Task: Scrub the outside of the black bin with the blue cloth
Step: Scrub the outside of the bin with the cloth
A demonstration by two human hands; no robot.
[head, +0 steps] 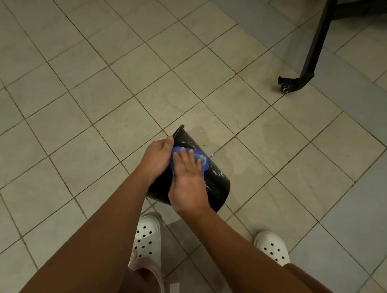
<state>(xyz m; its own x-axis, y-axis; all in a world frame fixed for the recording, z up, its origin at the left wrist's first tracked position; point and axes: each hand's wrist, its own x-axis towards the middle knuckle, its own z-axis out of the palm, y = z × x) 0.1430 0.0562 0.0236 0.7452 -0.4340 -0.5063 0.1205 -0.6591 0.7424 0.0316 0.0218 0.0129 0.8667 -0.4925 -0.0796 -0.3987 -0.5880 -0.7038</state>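
Note:
The black bin (217,187) is held tilted above the tiled floor, its rim pointing up and away and its wet side streaked with suds. My left hand (156,158) grips the bin at its left wall near the rim, thumb up by the edge. The blue cloth (202,159) lies on the bin's upper side. My right hand (189,182) presses flat on the cloth with straight, spread fingers. Much of the cloth is hidden under that hand.
Beige floor tiles (100,82) run all around, with a wet patch (240,154) beyond and right of the bin. A black furniture leg with a caster (291,83) stands at the upper right. My feet in white clogs (147,237) are below the bin.

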